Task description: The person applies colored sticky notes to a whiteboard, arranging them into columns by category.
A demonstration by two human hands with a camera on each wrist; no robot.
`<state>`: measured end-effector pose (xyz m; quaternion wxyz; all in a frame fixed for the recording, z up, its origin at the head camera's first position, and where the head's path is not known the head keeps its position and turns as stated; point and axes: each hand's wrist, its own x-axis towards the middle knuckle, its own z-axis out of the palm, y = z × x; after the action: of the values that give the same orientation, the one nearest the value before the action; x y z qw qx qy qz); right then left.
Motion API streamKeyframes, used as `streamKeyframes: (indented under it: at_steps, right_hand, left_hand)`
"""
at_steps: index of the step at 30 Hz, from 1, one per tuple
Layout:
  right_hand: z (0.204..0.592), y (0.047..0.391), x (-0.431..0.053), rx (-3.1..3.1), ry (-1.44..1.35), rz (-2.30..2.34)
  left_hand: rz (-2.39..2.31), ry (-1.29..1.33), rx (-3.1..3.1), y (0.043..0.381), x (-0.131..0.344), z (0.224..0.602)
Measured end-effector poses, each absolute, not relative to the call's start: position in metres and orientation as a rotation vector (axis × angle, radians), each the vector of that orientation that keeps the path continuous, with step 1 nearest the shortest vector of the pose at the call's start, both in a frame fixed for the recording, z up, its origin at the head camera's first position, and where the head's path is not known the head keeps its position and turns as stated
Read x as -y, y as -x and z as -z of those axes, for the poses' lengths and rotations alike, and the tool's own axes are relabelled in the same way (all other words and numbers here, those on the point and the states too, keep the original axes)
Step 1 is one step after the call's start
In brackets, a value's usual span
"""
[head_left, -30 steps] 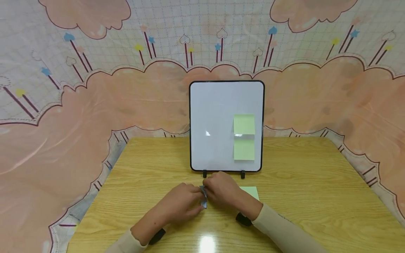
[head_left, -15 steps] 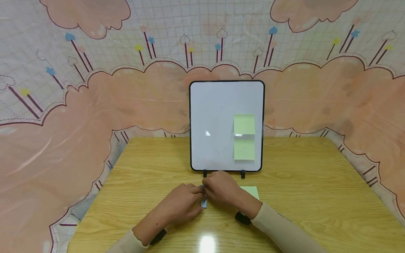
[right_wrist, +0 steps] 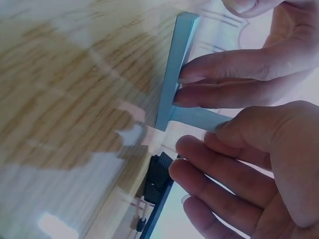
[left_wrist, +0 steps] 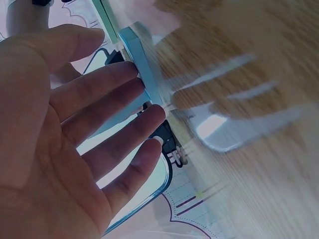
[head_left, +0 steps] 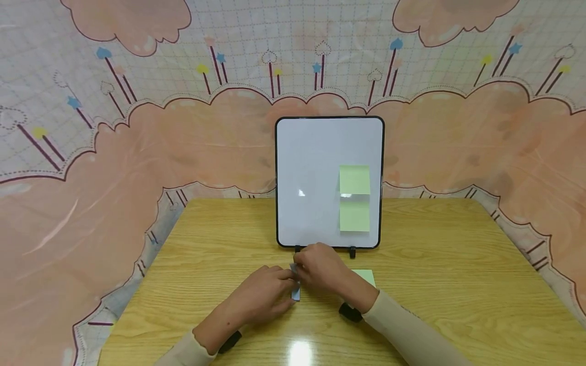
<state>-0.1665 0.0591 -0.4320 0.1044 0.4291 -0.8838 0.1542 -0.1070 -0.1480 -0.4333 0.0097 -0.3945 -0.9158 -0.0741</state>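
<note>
A light blue sticky-note pad (head_left: 296, 294) lies on the table before the whiteboard, mostly covered by both hands in the head view. Straight fingertips of my left hand (left_wrist: 94, 129) rest on the pad (left_wrist: 139, 62), its thumb apart from it. The right hand (head_left: 322, 269) pinches the top blue sheet (right_wrist: 197, 117) between thumb and index finger. In the right wrist view that sheet bends up off the pad (right_wrist: 174, 74), still joined to it at one edge. The other right fingers are loosely bent.
A whiteboard (head_left: 311, 152) on black feet stands behind the hands. Two green notes (head_left: 354, 180) hang on its right side, one above the other. A green pad (head_left: 365, 276) lies right of the blue one, partly behind the right forearm. Patterned cloth surrounds the table (head_left: 439, 269).
The right hand has risen slightly, away from me, with the pinched blue sheet. My left hand stays on the pad, nearly still.
</note>
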Motion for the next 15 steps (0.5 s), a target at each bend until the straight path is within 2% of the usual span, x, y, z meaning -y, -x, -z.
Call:
streamKeyframes:
  at_steps: [15]
  right_hand:
    - [0.4231, 0.1708, -0.0493, 2.730, -1.226, -0.447]
  left_hand:
    - [0.249, 1.235, 2.866, 0.1083, 0.1503, 0.4333]
